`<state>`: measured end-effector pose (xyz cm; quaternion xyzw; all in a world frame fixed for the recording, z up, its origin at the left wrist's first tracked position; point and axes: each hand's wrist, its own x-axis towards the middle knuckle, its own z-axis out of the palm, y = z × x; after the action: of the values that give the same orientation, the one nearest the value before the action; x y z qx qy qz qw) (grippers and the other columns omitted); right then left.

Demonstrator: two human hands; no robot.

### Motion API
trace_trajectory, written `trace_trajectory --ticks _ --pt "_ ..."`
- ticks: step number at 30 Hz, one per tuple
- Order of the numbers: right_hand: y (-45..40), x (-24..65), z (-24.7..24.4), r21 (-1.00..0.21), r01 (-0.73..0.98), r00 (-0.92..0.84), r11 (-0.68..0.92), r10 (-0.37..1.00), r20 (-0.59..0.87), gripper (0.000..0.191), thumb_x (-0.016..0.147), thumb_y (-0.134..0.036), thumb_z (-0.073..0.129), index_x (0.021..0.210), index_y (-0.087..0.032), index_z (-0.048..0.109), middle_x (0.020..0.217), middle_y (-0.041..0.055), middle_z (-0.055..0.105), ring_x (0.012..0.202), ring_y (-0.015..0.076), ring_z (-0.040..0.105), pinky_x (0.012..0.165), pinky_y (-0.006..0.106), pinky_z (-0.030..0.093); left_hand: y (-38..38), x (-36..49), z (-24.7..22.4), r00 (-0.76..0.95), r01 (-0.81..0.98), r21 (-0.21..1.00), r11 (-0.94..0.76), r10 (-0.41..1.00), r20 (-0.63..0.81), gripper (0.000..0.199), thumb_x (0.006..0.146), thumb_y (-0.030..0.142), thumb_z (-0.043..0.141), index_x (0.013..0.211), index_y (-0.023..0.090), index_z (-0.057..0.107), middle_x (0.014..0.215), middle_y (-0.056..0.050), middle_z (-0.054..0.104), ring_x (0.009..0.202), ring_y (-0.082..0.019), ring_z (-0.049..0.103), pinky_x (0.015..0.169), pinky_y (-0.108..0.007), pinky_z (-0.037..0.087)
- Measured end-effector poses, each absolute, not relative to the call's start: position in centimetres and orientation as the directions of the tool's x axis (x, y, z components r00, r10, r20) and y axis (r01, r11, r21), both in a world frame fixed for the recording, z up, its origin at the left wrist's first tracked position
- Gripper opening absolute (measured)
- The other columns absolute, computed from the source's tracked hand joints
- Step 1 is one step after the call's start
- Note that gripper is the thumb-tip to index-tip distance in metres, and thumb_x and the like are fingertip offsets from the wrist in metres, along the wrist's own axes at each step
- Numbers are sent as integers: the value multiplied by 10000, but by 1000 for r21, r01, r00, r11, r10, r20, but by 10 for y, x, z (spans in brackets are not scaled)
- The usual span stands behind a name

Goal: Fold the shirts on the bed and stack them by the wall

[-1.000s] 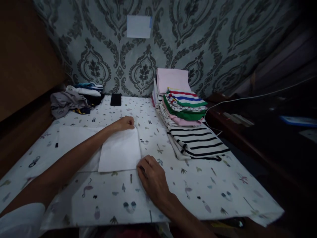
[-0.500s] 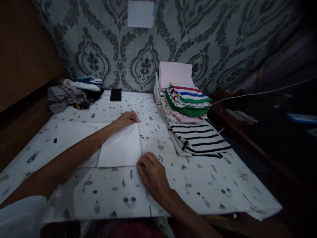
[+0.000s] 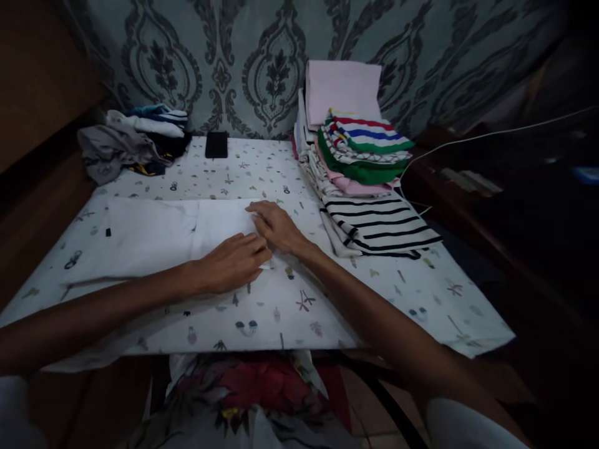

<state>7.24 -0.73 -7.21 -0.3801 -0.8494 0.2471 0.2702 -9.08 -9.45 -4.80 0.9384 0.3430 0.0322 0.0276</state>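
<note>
White cloth [image 3: 154, 231], spread on the patterned table [image 3: 355, 312]. At its right end: left hand [image 3: 234, 262] near, right hand [image 3: 277, 226] far, fingers bent; whether gripping cannot be told. The left forearm [image 3: 116, 302] overlies part of the cloth's near edge. Right of the cloth, a folded stack [image 3: 369, 171]; beyond the cloth, a black flat object [image 3: 216, 144] and rumpled clothes [image 3: 115, 149]. Half a second earlier, the hands' positions were reversed.
</note>
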Motion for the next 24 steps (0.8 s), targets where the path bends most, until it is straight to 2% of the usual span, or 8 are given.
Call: trace_trajectory --ticks 3,6,9,13,17,19,21,24 --pt "7 60 -86 -501 628 -571 595 790 221 351 971 -226 449 1262 -182 639 1419 111 573 1344 273 454 1132 476 339 -94 -88 -51 728 681 56 -730 683 55 198 950 136 410 970 173 603 1004 -88 642 936 -225 579 839 -365 470" --pt "13 59 -94 -451 649 -580 613 782 229 371 986 -212 413 1286 -199 632 1442 97 556 1358 263 438 1131 483 340 -90 -90 -46 719 689 84 -719 694 37 206 964 136 400 984 166 603 990 -76 659 943 -217 588 833 -348 482" --pt "18 63 -96 -438 625 -612 646 754 240 373 992 -223 426 1310 -194 619 1439 103 557 1347 257 450 1121 475 353 -89 -93 -42 737 673 69 -736 675 7 228 968 108 377 1018 163 592 1027 -72 659 961 -210 590 792 -320 483" --pt "23 66 -95 -449 601 -637 662 735 232 371 996 -245 461 1326 -158 605 1434 124 552 1344 258 449 1139 466 332 -90 -87 -41 756 655 -33 -755 655 3 233 957 65 382 1029 166 579 1029 -88 647 924 -215 588 688 -299 453" --pt "25 66 -94 -463 584 -638 667 730 245 339 993 -247 478 1297 -192 620 1411 94 562 1324 248 461 1130 463 344 -86 -80 -42 789 610 -119 -784 614 -2 259 938 34 418 1083 180 575 1034 -89 658 914 -209 582 630 -283 410" --pt "24 66 -93 -469 578 -639 668 728 250 334 994 -246 470 1285 -198 628 1397 91 569 1312 248 470 1126 460 347 -81 -81 -44 798 598 -136 -790 603 6 228 963 69 419 1051 191 592 1003 -84 666 897 -206 580 605 -284 393" --pt "24 66 -92 -470 578 -640 668 728 246 343 990 -233 462 1285 -183 631 1384 102 577 1300 249 479 1121 455 348 -77 -83 -46 797 602 -121 -789 603 33 167 1004 181 443 1007 199 609 975 -83 669 892 -215 580 595 -291 386" --pt "24 65 -92 -480 586 -625 653 741 245 358 979 -231 462 1286 -168 634 1387 118 575 1287 258 486 1097 462 369 -77 -87 -50 793 609 -100 -787 605 70 216 1016 363 481 984 203 623 973 -87 675 910 -233 581 618 -307 397"
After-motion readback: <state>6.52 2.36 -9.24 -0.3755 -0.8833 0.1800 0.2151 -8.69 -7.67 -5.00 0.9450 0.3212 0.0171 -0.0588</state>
